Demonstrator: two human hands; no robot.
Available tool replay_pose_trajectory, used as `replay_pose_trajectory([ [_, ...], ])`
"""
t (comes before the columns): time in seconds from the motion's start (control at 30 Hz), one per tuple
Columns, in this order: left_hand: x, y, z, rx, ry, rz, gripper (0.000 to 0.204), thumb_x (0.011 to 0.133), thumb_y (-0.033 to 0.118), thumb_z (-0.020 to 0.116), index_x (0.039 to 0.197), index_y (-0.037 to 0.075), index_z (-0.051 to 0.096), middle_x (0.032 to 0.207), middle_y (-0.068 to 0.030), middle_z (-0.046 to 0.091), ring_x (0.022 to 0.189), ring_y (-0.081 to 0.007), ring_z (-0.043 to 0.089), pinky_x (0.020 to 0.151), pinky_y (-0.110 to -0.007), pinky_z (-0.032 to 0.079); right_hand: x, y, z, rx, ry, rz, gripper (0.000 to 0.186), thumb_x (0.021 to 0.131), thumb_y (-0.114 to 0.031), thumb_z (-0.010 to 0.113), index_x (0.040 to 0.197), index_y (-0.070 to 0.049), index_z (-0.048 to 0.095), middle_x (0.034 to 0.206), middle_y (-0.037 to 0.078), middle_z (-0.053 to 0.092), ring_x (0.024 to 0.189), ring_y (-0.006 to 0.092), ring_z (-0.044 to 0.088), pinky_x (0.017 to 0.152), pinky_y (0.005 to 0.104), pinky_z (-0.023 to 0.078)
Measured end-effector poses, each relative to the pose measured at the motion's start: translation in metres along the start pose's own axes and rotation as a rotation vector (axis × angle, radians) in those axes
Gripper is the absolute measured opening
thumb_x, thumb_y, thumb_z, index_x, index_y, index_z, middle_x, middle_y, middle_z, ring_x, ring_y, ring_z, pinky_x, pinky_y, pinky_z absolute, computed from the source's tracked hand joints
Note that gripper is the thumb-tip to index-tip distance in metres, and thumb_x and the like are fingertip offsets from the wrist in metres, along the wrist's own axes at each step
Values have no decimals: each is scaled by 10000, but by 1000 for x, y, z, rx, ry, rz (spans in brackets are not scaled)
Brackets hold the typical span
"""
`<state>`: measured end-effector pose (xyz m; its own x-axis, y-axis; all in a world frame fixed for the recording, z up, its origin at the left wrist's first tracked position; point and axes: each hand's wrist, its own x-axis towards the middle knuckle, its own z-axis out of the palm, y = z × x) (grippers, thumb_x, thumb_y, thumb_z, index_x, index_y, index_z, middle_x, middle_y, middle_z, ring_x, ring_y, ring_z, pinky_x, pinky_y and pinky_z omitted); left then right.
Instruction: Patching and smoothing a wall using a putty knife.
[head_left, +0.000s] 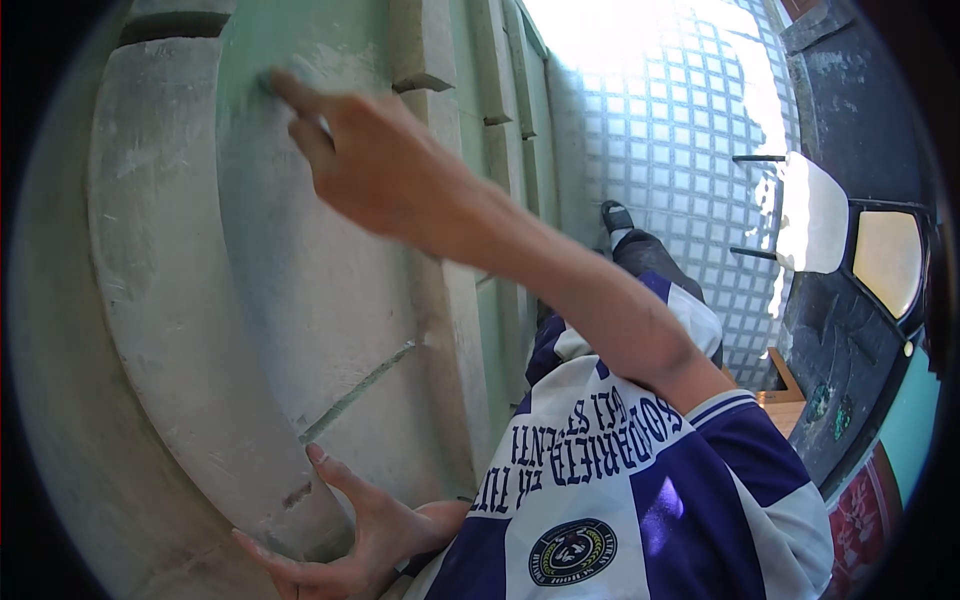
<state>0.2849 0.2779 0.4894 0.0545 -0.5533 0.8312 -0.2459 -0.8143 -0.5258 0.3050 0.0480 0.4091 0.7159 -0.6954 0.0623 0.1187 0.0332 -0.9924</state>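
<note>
My right hand (375, 165) reaches far up and to the left over a pale green panel (300, 270) covered in whitish dust or scuffing. Its forefinger is stretched out while the other fingers curl. At the fingertip a small dark bluish thing (267, 82) presses against the panel; blur hides what it is. Low on the left, my left hand (375, 530) has its thumb and forefinger spread wide, with nothing in them. It is beside the lower end of a curved-looking grey-white board (155, 210) that edges the panel. A green gap (355, 395) crosses the dusty surface.
More pale raised strips (420, 45) run along the panel's right side. Beyond lies a tiled floor (660, 130) in bright light, with my sandalled foot (618, 215). A white chair seat (812, 215), a dark surface (840, 340) and a wooden piece (785, 395) stand at the right.
</note>
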Motion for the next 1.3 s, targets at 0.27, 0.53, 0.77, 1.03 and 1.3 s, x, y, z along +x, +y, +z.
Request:
replay_pose_trajectory([
  [0.27,-5,2,10,-63,-5,-155,924,591,789,721,1155,61,646,1016,-83,581,871,-249,519,759,-405,371,-23,14,12,-36,17,-78,421,994,-122,441,1397,-6,469,536,189,544,387,184,484,436,354,426],
  [0.53,-1,9,13,-99,26,-200,925,618,796,696,1155,46,645,997,-77,582,877,-251,514,777,-403,366,-18,16,15,-40,12,-60,423,980,-80,441,1391,20,462,535,215,557,409,237,537,464,379,466],
  [0.77,-4,8,10,-84,2,-229,915,622,792,696,1154,50,646,1005,-83,581,889,-254,513,777,-405,365,-13,14,9,-51,-8,-90,413,986,-84,440,1382,30,470,520,186,559,381,202,517,428,343,448],
  [1.03,-5,6,9,-73,-4,-210,912,619,790,701,1158,56,649,1005,-91,583,898,-259,518,770,-406,372,-15,6,6,-38,-55,-3,418,988,-96,432,1388,20,467,528,197,547,402,221,523,461,372,451],
  [1.3,-6,6,13,-105,29,-214,926,607,799,701,1158,56,651,994,-84,577,901,-253,521,770,-400,375,-17,11,9,4,-12,-27,422,982,-105,435,1385,19,467,568,236,556,446,280,548,513,402,473],
])
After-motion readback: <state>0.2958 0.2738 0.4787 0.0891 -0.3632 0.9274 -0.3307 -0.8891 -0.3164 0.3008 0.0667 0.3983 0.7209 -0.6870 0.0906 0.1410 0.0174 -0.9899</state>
